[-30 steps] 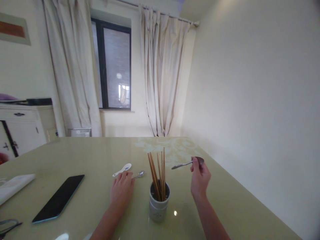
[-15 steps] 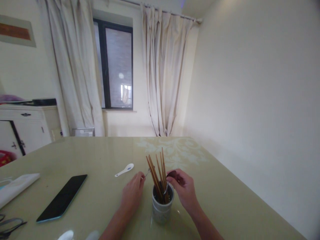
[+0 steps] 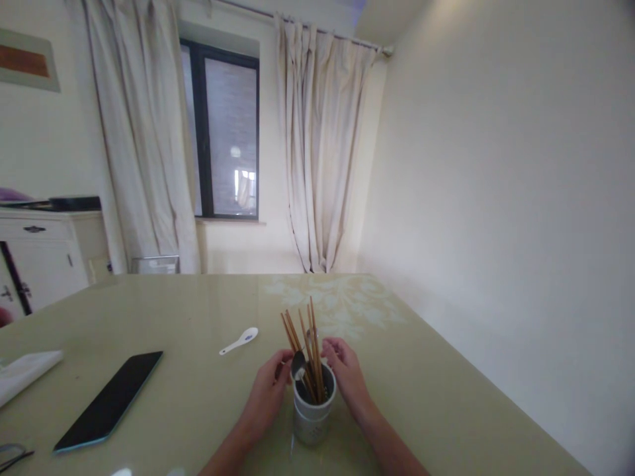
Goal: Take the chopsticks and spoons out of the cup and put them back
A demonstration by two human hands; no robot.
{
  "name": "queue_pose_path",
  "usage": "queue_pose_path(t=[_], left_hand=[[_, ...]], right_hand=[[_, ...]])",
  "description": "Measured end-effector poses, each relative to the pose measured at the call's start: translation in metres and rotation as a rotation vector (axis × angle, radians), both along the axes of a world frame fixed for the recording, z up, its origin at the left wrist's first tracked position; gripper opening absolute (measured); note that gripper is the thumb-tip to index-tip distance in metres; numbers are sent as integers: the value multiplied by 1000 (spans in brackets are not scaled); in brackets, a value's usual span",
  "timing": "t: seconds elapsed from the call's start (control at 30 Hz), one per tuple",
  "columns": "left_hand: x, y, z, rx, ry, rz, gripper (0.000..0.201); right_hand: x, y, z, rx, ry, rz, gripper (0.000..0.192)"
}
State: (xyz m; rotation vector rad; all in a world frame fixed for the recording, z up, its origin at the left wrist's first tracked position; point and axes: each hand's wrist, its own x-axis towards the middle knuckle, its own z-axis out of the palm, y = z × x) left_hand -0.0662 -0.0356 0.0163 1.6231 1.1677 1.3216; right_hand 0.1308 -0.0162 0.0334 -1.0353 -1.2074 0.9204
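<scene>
Three spoons [image 3: 239,341], one cup [image 3: 311,424], two curtains [image 3: 325,139] and one window [image 3: 231,125] show.

Left hand [image 3: 266,391]: bare, broad across the back, narrowing toward the fingers; fingertips partly hidden
Right hand [image 3: 346,371]: bare, slender, thumb and fingers distinct; nails too small to tell
Right wrist [image 3: 366,408]: bare, narrower than the forearm
Left forearm [image 3: 229,451]: bare, smooth, cut off by the lower edge
Right forearm [image 3: 389,439]: bare, smooth, tapering toward the wrist
</scene>
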Motion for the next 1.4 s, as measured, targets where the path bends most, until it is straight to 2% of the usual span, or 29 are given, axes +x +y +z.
queue_pose_path(t=[0.13,0.23,0.33,0.47,0.53,0.6,0.67,0.77,0.97,1.07,1.2,1.4], left_hand=[[4,-3,0,5,-26,-69,34],[6,-7,2,6,7,-72,35],[3,-8,7,38,36,29,37],[-5,-9,12,106,-63,263,42],[-6,-12,13,154,-115,312,43],[-3,-18,13,203,-127,314,47],[3,-26,11,235,-126,289,48],[12,-36,7,257,-151,242,39],[13,-38,-1,264,-40,155,26],[12,-38,3,245,-26,163,28],[16,-40,13,207,-54,141,31],[18,-39,18,178,-71,110,35]], right_hand=[[-9,0,-6,31,7,178,44],[-13,-2,-2,62,-7,152,42],[-6,0,7,77,24,19,44],[26,4,23,182,171,-302,48],[47,6,31,244,267,-423,50],[63,7,37,294,377,-474,50],[71,7,41,310,474,-459,51],[66,2,44,282,527,-375,51],[33,-16,43,259,283,-189,43],[23,-22,41,241,163,-121,39],[16,-23,37,216,141,-62,41],[9,-22,26,214,47,-48,41]])
